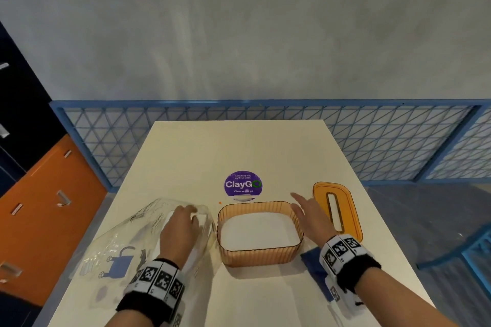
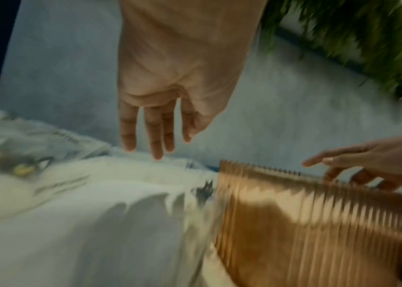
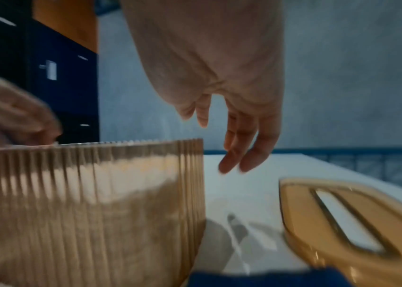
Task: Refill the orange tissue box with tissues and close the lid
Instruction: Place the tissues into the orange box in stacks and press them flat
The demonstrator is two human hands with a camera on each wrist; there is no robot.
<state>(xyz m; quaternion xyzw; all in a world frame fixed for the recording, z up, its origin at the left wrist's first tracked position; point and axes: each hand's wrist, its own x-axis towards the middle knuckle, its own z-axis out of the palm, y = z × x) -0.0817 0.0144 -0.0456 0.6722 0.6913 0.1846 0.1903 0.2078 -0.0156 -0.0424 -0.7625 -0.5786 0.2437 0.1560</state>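
Observation:
The orange ribbed tissue box (image 1: pixel 261 255) stands lidless in the middle of the table, with a white stack of tissues (image 1: pixel 259 231) inside. Its orange slotted lid (image 1: pixel 322 194) lies flat to the right of the box. My left hand (image 1: pixel 192 216) rests with straight fingers on a clear plastic tissue wrapper (image 1: pixel 119 247) left of the box. In the left wrist view the fingertips (image 2: pixel 155 155) just reach the wrapper (image 2: pixel 47 194) beside the box (image 2: pixel 305 223). My right hand (image 1: pixel 297 202) hovers, fingers spread, holding nothing, at the box's right wall (image 3: pixel 84 203), between it and the lid (image 3: pixel 305 213).
A purple round sticker (image 1: pixel 243 184) is on the cream table (image 1: pixel 239 146) behind the box. A flat blue thing (image 1: pixel 313 263) lies under my right wrist. A blue mesh railing (image 1: pixel 265 114) runs behind the table; orange and dark cabinets (image 1: pixel 47 207) stand at left.

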